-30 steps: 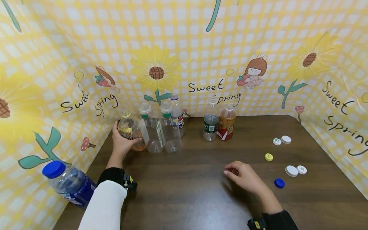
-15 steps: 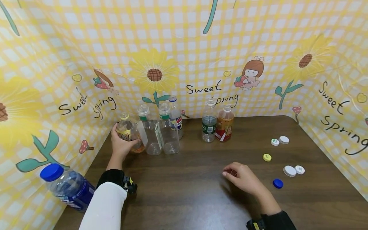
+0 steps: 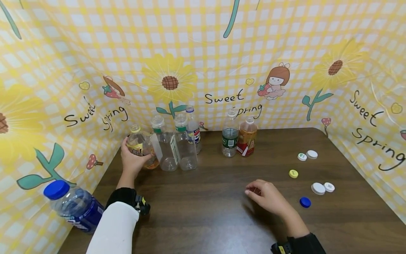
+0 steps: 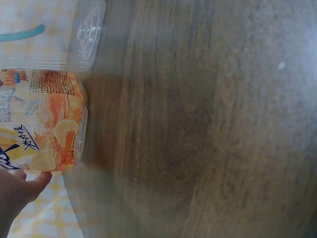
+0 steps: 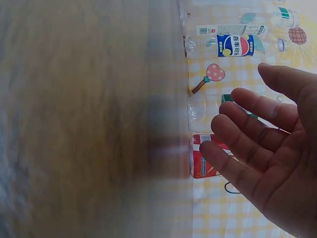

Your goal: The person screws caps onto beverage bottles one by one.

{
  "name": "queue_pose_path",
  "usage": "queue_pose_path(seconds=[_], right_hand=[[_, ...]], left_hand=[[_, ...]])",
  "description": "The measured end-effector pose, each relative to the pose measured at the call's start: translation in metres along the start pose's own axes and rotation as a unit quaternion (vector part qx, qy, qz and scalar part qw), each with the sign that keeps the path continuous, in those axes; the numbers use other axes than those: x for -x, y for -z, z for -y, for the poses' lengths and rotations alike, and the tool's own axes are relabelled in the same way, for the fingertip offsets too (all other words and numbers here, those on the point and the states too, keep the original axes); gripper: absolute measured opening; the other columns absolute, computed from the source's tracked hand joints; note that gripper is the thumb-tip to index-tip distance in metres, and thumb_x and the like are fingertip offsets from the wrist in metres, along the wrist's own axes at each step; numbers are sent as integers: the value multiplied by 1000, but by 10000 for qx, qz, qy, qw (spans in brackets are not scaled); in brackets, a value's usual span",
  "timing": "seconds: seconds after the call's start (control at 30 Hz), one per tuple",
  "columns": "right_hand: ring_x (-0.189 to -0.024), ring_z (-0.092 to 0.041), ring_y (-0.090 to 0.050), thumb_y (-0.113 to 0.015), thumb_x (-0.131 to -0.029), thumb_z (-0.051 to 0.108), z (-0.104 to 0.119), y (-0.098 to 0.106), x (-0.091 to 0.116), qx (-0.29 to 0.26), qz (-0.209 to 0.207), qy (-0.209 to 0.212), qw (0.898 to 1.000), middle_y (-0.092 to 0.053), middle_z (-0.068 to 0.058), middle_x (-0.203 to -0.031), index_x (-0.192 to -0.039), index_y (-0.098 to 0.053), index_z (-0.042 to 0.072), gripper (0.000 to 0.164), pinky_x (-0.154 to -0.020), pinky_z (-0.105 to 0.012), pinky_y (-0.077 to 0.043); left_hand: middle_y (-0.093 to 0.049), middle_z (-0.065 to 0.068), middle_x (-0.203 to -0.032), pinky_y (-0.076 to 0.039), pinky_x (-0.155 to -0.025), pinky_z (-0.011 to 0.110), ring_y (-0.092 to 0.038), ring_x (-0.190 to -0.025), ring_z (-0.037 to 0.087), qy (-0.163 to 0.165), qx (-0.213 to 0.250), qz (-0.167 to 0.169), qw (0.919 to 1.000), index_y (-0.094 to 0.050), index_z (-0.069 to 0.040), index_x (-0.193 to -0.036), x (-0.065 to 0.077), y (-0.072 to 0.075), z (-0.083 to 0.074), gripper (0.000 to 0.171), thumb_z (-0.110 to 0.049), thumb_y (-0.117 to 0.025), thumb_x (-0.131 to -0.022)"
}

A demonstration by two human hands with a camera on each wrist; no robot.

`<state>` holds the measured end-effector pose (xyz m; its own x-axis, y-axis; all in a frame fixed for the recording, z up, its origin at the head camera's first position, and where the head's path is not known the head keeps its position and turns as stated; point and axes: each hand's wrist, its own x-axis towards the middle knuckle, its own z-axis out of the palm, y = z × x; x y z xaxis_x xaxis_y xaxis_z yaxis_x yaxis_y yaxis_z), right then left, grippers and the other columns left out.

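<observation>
At the far left of the table, my left hand (image 3: 132,161) grips an uncapped plastic bottle (image 3: 138,149) with a yellow and orange label, thumb on its near side. In the left wrist view this bottle (image 4: 54,121) stands beside a clear bottle, with fingertips at its edge. Right of it stand two clear uncapped bottles with green neck bands, one (image 3: 167,151) close against it and another (image 3: 188,150). My right hand (image 3: 266,195) holds nothing; its fingers are loosely bent over the middle right of the table. The right wrist view shows its palm and spread fingers.
Behind stands a bottle with a blue neck ring (image 3: 193,130). A green-labelled bottle (image 3: 229,137) and a red-orange one (image 3: 247,137) stand further right. Several loose caps, including a yellow cap (image 3: 293,173) and a blue cap (image 3: 305,202), lie at right. A blue-capped bottle (image 3: 76,208) is near left.
The head view has shifted slightly. My left hand stays round the orange-labelled bottle, and my right hand keeps its place and pose.
</observation>
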<state>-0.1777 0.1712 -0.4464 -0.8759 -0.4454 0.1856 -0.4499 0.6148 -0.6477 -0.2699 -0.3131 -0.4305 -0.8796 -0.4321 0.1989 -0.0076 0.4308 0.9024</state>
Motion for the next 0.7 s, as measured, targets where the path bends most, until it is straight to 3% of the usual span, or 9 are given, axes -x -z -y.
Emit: queue_pose_path(seconds=[0.27,0.7], right_hand=[[-78,-8,-57,-64,-95,24,-1,1,1,-1,15,9,10000,-64,3,-91,-103,-71,4,23,-67,-26,-51],[-78,-8,-57,-65,-95,23,-2,0,2,39,-32,72,10000,-63,5,-90,-103,-71,3,22,-67,-27,-50]], left_hand=[[-16,14,-157,-22,-114,52,-18,-143,33,-20,-84,-95,9999,-5,-26,-156,-1,2,3,120,-13,-87,-70],[-22,13,-154,-23,-114,47,-23,-141,30,-160,192,-375,9990,-11,-21,-155,9,8,2,117,-7,-87,-68]])
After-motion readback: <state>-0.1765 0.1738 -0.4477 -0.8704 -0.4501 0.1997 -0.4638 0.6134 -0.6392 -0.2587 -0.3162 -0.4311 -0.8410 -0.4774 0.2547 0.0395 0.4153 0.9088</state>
